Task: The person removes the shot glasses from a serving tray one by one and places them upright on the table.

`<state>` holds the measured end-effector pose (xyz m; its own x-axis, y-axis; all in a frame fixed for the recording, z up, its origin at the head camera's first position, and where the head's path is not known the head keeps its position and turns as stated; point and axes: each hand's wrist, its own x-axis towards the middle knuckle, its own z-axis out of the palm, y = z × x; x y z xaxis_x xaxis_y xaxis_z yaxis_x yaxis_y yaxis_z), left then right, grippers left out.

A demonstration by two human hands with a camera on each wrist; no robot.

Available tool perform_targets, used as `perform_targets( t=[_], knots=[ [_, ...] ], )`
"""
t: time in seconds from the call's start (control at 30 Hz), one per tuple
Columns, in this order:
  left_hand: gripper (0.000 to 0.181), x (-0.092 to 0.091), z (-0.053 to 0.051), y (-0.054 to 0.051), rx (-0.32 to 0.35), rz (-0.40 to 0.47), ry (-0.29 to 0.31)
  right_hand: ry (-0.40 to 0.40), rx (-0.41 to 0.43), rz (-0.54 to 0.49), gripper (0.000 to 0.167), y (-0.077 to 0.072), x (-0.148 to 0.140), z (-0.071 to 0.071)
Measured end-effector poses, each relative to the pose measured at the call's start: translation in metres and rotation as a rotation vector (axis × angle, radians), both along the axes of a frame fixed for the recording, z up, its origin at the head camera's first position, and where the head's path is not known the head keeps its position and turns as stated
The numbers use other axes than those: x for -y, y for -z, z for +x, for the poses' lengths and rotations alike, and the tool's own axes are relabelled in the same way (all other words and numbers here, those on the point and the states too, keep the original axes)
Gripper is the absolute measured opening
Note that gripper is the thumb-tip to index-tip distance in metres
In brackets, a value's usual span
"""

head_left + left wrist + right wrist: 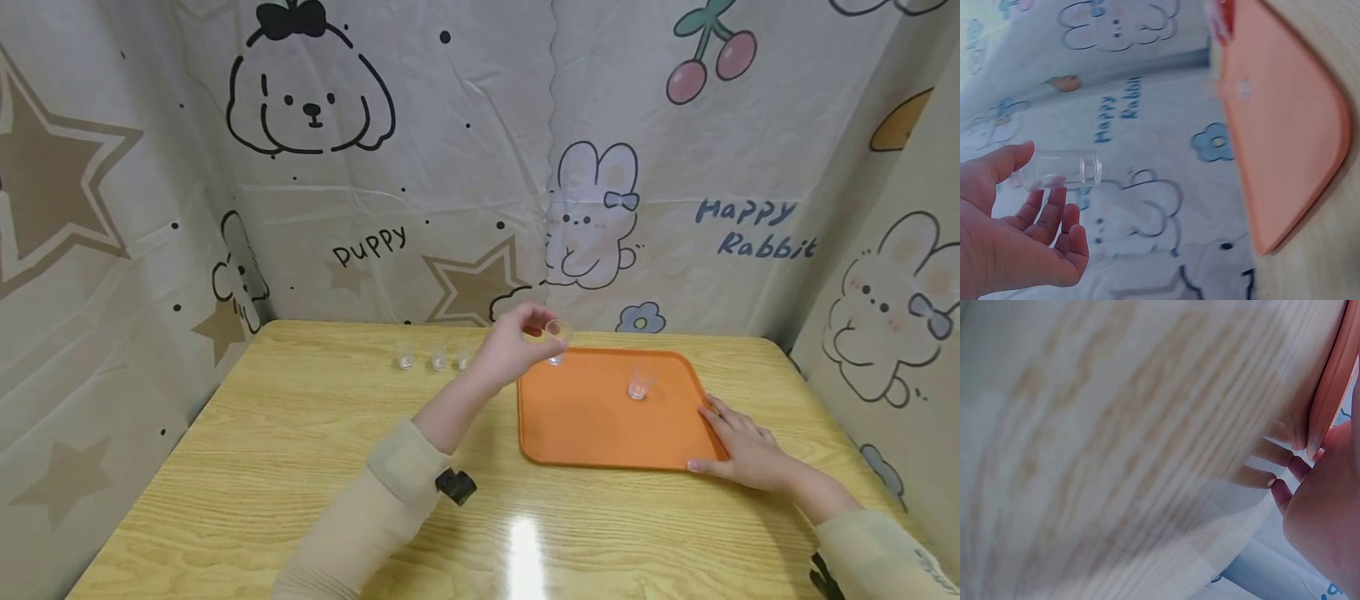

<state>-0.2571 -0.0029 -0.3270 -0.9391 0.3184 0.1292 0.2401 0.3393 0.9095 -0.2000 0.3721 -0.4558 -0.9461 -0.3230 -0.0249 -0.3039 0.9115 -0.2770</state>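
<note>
My left hand (516, 348) pinches a small clear shot glass (1066, 167) between thumb and fingertips. In the head view that glass is held in the air over the far left corner of an orange tray (585, 429). Another clear shot glass (638, 385) stands upright on the tray, right of its middle. At the tray's near right corner rests my right hand (750, 450), its fingers extended along the right rim and the thumb by the front edge. The right wrist view shows those fingertips against the rim and the tabletop.
Left of the tray, near the table's back edge, three clear shot glasses (406, 358) stand in a row; my left hand and wrist may hide more. The wood-grain table (285, 450) is enclosed by printed cloth (450, 183) at the back and sides.
</note>
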Motion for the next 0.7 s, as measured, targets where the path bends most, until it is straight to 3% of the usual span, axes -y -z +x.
perform_targets(
  t=[0.23,0.4,0.57,0.7],
  knots=[
    [0.036,0.042,0.012,-0.018,-0.035,0.043,-0.028,-0.001,-0.016,-0.022,0.093,0.002,0.001,0.000],
    [0.037,0.072,0.017,-0.022,-0.075,0.001,-0.089,-0.003,-0.025,-0.028,0.093,0.002,0.000,0.001],
    [0.036,0.099,0.020,-0.014,-0.100,-0.034,-0.136,-0.001,-0.012,-0.013,0.093,0.000,0.001,0.000],
    [0.035,0.115,0.021,0.001,-0.071,-0.046,-0.183,0.000,-0.013,-0.004,0.094,0.000,0.001,0.000]
  ],
)
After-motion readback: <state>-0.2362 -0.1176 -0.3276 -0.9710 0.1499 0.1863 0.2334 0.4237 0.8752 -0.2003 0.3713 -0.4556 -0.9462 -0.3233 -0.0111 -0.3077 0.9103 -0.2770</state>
